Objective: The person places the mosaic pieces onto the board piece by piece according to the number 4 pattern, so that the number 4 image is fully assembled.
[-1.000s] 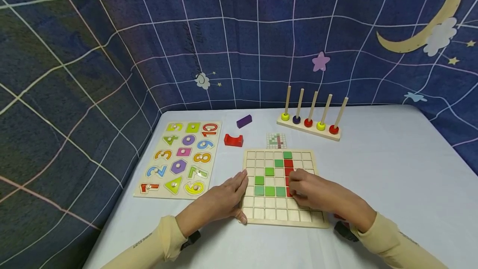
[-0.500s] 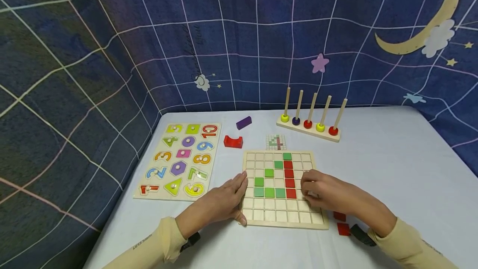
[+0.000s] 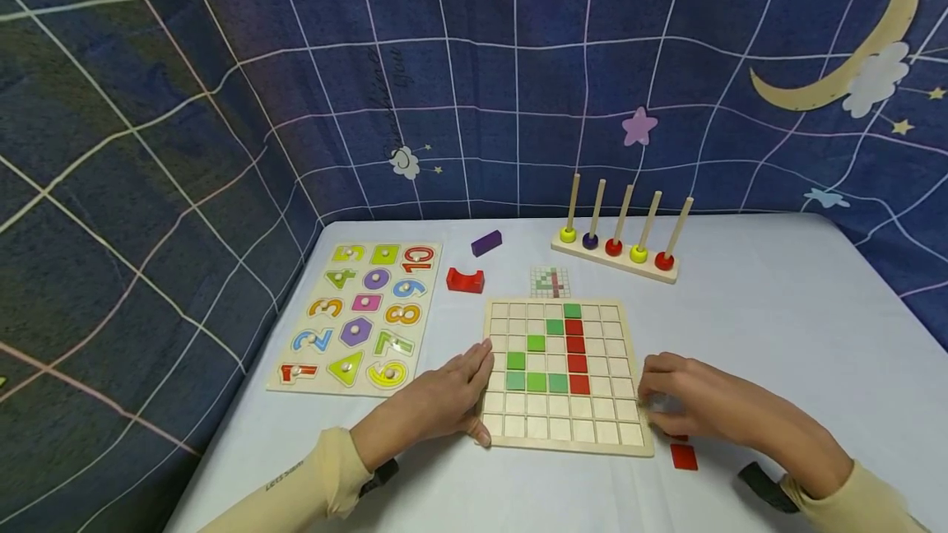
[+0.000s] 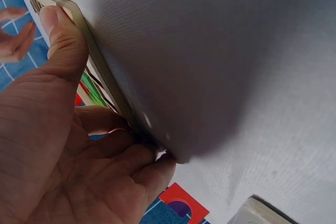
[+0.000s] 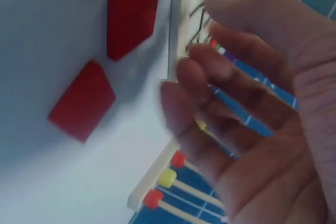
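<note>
We count one wooden grid board lying flat on the white table, and on it six green tiles stepping up toward the far right and four red tiles in one column just right of them. Off the board's right near corner we see loose red tiles on the cloth: three show in the right wrist view, while the head view shows one plainly and the edge of another under the fingers. Farther off we count one number puzzle board at the left, one red arch block, one purple block, one small pattern card just beyond the grid board, and one peg rack with five upright pegs, each carrying one bead. Our left hand lies against the board's left edge, fingers straight along the side and thumb at the near left corner, pressing the rim without curling round it. Our right hand sits low beside the board's right edge over the loose red tiles, fingers loosely bent and apart; we see nothing held between them.
</note>
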A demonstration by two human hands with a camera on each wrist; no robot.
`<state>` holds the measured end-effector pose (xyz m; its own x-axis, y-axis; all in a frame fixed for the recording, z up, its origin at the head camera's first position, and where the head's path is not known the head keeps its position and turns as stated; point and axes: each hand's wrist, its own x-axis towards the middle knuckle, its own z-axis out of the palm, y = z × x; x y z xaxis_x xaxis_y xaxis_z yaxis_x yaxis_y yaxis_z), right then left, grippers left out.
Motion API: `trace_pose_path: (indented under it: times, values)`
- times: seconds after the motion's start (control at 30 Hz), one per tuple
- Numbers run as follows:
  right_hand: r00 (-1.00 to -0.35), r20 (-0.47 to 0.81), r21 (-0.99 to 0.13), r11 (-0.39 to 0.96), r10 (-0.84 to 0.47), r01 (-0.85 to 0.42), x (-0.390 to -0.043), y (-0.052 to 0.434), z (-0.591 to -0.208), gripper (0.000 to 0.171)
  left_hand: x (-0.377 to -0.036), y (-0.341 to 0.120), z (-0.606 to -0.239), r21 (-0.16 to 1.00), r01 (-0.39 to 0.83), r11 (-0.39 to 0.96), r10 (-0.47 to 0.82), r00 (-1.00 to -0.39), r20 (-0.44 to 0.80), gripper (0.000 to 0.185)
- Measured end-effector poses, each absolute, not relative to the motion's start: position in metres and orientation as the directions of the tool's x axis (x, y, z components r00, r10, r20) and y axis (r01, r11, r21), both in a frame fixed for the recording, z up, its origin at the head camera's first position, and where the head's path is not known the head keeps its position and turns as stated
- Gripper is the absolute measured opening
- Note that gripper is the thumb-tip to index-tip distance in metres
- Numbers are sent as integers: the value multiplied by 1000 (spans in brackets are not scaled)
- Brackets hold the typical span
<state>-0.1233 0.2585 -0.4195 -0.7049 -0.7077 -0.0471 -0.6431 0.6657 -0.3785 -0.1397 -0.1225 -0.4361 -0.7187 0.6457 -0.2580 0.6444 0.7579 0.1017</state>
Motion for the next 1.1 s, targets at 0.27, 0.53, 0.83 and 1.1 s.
trace_pose_path:
  times: [0.27, 0.53, 0.83, 1.1]
  values:
    - [-698, -148, -478, 668, -701, -570, -116, 272, -428, 18, -139, -122, -435, 71, 657, 750, 651, -717, -248, 118]
    - [-707, -107, -443, 670, -699, -596, -116, 270, -430, 19, -139, -123, -435, 74, 664, 744, 660, -713, -238, 118]
    - [-680, -39, -405, 633, -733, -660, -117, 263, -423, 30, -139, -122, -435, 73, 660, 748, 655, -715, -243, 118]
    - [-662, -30, -375, 622, -749, -688, -118, 253, -417, 29, -138, -123, -436, 81, 664, 744, 662, -713, -233, 117]
